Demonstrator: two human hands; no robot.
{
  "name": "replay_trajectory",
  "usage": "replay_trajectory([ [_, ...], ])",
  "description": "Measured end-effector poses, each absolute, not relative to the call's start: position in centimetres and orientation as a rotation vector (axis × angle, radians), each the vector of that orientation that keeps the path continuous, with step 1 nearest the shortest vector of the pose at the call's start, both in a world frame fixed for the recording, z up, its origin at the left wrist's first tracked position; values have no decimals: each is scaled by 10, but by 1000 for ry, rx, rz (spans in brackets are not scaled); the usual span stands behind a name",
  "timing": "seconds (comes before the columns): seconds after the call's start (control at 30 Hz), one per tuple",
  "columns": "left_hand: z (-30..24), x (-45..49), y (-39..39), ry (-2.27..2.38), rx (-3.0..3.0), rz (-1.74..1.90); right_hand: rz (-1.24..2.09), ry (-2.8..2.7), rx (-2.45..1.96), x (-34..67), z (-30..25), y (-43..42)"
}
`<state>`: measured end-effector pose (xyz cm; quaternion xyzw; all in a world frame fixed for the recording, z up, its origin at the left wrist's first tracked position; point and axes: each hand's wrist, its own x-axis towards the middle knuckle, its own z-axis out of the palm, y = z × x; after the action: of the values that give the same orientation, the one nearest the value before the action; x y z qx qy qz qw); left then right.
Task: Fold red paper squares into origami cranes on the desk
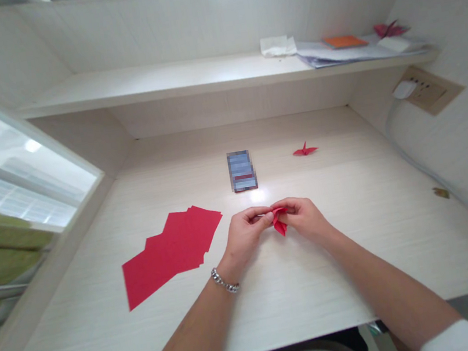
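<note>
Between both hands is a small piece of folded red paper [281, 226], its pointed flaps spreading downward. My left hand [247, 229] pinches its left side between thumb and fingers. On the other side, my right hand [304, 218] grips the paper's upper right part, its fingertips close to those of the left. Some folds are hidden behind the fingers. Left of my left hand lies a fanned-out stack of red paper sheets [169, 244]. Farther back on the desk sits a finished red paper crane [305, 150] with its wings spread.
A phone [242, 171] with a blurred screen lies on the desk [108, 335] beyond my hands. The shelf [150, 82] above bears papers [313, 57], an orange sheet [345, 41] and a dark red folded paper [390, 29]. A cable [407, 155] hangs from the socket [432, 90] at right.
</note>
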<state>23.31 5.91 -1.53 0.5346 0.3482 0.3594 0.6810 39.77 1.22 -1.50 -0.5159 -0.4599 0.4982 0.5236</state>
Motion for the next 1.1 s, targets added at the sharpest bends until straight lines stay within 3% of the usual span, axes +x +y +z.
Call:
replay_trajectory([
  [0.23,-11,234,58,784,1152,824,1356,-1061,-1140,400,-10,11],
  [1.1,-9,235,53,1057,1637,934,1317,-991,-1314,395,-14,11],
])
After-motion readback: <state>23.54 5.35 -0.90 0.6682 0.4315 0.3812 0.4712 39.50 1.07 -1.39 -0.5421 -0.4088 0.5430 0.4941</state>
